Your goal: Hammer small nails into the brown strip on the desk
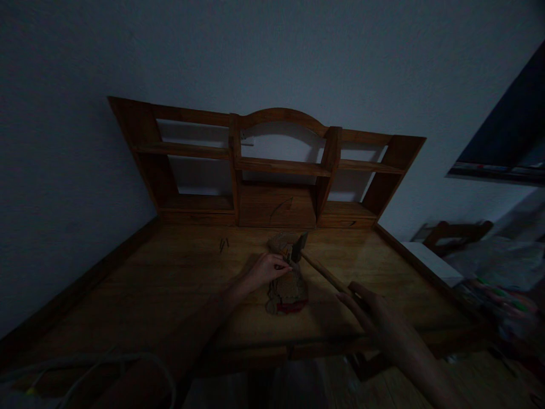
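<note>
My right hand (369, 309) is wrapped round the wooden handle of a hammer (320, 268). The hammer's metal head sits just right of my left hand's fingertips. My left hand (267, 269) pinches something small, too dim to name, right under the hammer head. Beneath both lies a brown rough piece (288, 287), cork-like or cloth-like, on the wooden desk (170, 284). A red item (292, 307) shows at the brown piece's near edge.
A wooden shelf unit (272, 170) with open compartments stands at the back of the desk against the wall. A few small nails (223, 245) lie left of centre. A chair (455, 233) and cluttered things are at the right. A cable (106, 363) lies lower left.
</note>
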{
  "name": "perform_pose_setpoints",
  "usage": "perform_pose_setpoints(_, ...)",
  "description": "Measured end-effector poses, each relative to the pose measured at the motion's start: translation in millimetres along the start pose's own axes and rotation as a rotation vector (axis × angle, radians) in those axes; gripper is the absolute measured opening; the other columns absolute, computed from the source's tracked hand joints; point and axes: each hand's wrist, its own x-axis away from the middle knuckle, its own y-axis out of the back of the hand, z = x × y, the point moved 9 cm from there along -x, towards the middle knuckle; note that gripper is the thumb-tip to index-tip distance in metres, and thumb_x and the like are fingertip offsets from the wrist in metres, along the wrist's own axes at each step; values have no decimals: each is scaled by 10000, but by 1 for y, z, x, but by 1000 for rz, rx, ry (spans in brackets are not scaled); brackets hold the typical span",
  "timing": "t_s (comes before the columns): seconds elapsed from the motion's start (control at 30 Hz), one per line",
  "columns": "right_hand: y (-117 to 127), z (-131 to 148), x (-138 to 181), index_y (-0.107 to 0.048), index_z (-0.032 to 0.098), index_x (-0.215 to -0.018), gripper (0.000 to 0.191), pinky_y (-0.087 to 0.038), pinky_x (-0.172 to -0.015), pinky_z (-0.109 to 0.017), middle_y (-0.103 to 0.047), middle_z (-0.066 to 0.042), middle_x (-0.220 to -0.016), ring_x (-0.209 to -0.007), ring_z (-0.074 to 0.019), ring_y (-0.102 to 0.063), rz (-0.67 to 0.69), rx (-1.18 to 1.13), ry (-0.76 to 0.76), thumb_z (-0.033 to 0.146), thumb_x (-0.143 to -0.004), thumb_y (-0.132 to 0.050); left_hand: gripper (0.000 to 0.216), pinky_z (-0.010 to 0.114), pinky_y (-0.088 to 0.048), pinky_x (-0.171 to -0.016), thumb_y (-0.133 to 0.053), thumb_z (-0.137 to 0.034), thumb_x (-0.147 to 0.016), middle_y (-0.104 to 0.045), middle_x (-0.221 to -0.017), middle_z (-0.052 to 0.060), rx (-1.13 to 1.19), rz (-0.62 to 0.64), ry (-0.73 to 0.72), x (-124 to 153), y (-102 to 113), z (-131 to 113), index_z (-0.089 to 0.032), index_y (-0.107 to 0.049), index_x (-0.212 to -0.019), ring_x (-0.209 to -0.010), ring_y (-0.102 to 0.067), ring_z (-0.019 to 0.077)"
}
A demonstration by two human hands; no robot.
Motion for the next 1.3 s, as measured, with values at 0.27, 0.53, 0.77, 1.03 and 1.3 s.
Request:
perform_pose_setpoints(0.27, -7, 2, -2, -622, 250, -1040, 328, -456, -545, -271, -748, -75, -841, -747, -258, -717, 35, 5, -7, 503, -903, -465, 240, 188, -344, -554, -588, -343, -867, -651, -712, 13, 8, -3, -6, 0, -1, 3, -184, -761, -818, -612, -549, 91)
perform_pose_setpoints(0.53, -9, 6, 1, -599, 246, -1072, 320, -481, -626, -294, -745, -77, -884, -811, -275, -712, 38, 22, 14, 480, -918, -444, 225, 190, -376, -582, -597, -307, -862, -684, -745, 31, 39, 4, -23, -1, -2, -1, -164, -753, -786, -643, -581, 107)
perform_pose_setpoints(0.77, -12, 1, -2, -607, 242, -1033, 286, -481, -652, -289, -743, -60, -853, -792, -257, -714, 76, -33, -5, 453, -911, -458, 244, 193, -350, -567, -588, -342, -864, -654, -727, 14, 1, -4, -8, 0, -3, 0, -163, -736, -788, -617, -542, 95)
perform_pose_setpoints(1.03, -6, -1, -3, -619, 241, -1054, 308, -494, -665, -304, -742, -77, -886, -846, -272, -704, 24, -94, -1, 468, -891, -490, 283, 193, -359, -572, -561, -347, -869, -598, -682, 4, 6, -21, -7, 0, -1, -1, -150, -674, -700, -631, -522, 99)
perform_pose_setpoints(1.3, -8, -1, -3, -630, 244, -1025, 321, -491, -609, -290, -739, -70, -821, -760, -259, -710, 29, -79, -32, 491, -900, -469, 245, 194, -375, -594, -557, -336, -880, -664, -756, 19, 39, 2, -14, 1, -2, -3, -176, -740, -848, -669, -575, 113)
